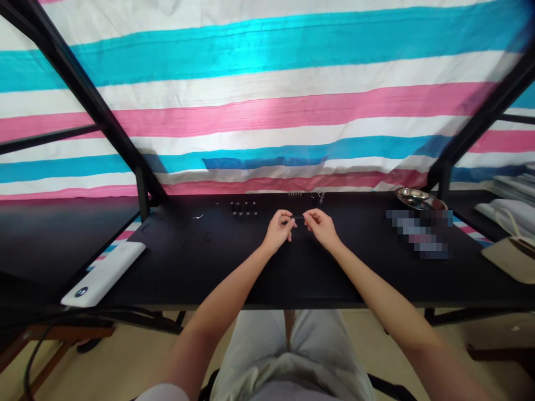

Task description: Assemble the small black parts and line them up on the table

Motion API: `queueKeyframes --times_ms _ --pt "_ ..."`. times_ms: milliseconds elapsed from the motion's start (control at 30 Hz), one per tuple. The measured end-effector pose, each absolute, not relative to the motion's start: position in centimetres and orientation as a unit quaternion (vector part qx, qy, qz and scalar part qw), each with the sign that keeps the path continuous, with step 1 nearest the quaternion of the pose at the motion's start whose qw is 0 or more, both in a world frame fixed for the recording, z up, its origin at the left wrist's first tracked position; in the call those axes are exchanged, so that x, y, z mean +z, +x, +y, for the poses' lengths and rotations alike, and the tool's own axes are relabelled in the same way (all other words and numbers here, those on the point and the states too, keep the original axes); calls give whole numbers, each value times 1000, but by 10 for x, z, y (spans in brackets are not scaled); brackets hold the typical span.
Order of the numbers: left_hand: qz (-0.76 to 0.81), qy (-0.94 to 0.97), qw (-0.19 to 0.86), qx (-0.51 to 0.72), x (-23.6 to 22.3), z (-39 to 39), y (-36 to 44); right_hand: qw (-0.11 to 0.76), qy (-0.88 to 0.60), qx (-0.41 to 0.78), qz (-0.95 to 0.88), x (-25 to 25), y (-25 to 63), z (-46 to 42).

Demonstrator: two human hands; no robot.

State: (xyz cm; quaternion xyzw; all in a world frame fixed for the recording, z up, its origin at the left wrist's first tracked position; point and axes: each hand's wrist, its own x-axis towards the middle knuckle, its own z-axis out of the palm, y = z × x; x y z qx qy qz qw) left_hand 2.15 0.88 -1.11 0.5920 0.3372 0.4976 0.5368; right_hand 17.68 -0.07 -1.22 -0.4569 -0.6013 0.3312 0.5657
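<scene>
Pale trousers point(261, 345) below; hands point(278, 229) point(321, 226) pinch slim dark piece point(298, 217)

Bare desk point(234, 273) lies open to me along the near edge; small dark cylinders point(244, 208) obstruct the far edge left of centre, a metal dish point(421, 199) the far right corner.

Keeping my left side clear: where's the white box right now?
In the head view, the white box lies at the near left corner of the black table, well left of the left hand.
</scene>
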Motion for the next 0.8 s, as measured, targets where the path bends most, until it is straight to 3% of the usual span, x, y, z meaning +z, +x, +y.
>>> queueKeyframes --times_ms 433,667,800 --pt "351 622 514 475 -10 9 18 597 -449 283 -601 -20 174 0" --pt "407 769 259 420 -11 3 12 591 -453 241 -622 -18 174 -3" --pt "458 791 177 365 -7 -1 11 587 -450 232 -632 -15 173 -4"
